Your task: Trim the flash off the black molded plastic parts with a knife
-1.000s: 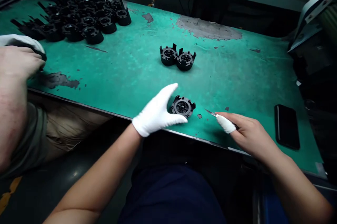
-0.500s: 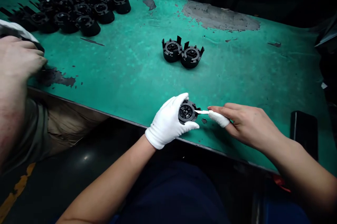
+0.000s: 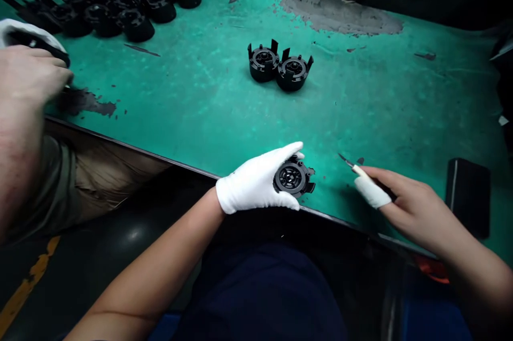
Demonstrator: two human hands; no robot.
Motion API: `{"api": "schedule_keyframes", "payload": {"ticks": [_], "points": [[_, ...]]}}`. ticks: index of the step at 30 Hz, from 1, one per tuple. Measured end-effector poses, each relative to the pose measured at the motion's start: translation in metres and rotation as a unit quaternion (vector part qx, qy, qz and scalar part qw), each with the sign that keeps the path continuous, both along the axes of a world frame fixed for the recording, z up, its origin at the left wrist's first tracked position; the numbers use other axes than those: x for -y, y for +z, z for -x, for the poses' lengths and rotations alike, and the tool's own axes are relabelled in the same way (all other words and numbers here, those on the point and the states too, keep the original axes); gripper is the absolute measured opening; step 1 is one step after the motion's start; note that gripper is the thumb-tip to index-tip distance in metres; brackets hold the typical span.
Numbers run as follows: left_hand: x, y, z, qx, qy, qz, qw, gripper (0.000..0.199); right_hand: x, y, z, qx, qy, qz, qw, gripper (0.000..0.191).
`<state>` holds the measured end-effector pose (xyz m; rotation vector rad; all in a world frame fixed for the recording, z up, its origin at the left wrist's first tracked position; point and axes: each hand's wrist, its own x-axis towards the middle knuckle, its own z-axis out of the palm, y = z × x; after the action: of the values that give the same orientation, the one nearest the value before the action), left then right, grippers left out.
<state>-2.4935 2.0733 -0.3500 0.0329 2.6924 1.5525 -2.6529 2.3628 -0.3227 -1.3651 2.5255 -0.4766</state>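
Observation:
My left hand (image 3: 260, 180), in a white glove, grips a round black plastic part (image 3: 292, 178) near the table's front edge. The part's ribbed inner face is turned up toward me, with small tabs at its right side. To the right, my right hand (image 3: 401, 199) pinches a small knife (image 3: 352, 165) with a pale handle and a thin dark blade. A white cover wraps the thumb of that hand. The blade points up and left, apart from the part. Two similar black parts (image 3: 263, 60) stand side by side farther back, prongs upward.
Many black parts (image 3: 136, 25) crowd the back left of the green table (image 3: 192, 100). At the left edge, a co-worker's hand (image 3: 32, 76) is around a dark item. A black case (image 3: 468, 196) lies on the right.
My right hand has drawn the knife away from the part, to the right, and its blade has swung upward. My left hand has turned the part and shifted it slightly right.

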Motion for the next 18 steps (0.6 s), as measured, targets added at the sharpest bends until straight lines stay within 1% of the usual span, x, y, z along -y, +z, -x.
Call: {"api": "schedule_keyframes", "payload": {"ticks": [2, 4, 9, 11, 15, 18], "points": [[0.000, 0.000, -0.001, 0.005, -0.008, -0.002, 1.000, 0.115, 0.000, -0.003, -0.012, 0.035, 0.024, 0.005, 0.999, 0.045], [0.000, -0.001, 0.000, 0.007, -0.008, -0.006, 1.000, 0.114, -0.002, -0.010, -0.015, 0.052, 0.014, 0.009, 0.998, 0.044], [0.001, -0.005, 0.001, 0.001, -0.010, -0.006, 1.000, 0.114, -0.007, -0.037, -0.016, 0.093, -0.052, 0.012, 0.994, 0.040], [0.000, -0.005, 0.001, -0.002, -0.008, -0.009, 1.000, 0.112, -0.008, -0.045, -0.018, 0.098, -0.086, 0.022, 0.991, 0.039], [-0.003, -0.005, 0.002, -0.017, 0.007, -0.016, 1.000, 0.111, -0.006, -0.049, -0.024, 0.100, -0.171, 0.049, 0.979, 0.035], [-0.006, -0.007, 0.003, -0.028, 0.020, -0.026, 0.999, 0.111, -0.005, -0.049, -0.028, 0.097, -0.205, 0.055, 0.972, 0.036]]}}
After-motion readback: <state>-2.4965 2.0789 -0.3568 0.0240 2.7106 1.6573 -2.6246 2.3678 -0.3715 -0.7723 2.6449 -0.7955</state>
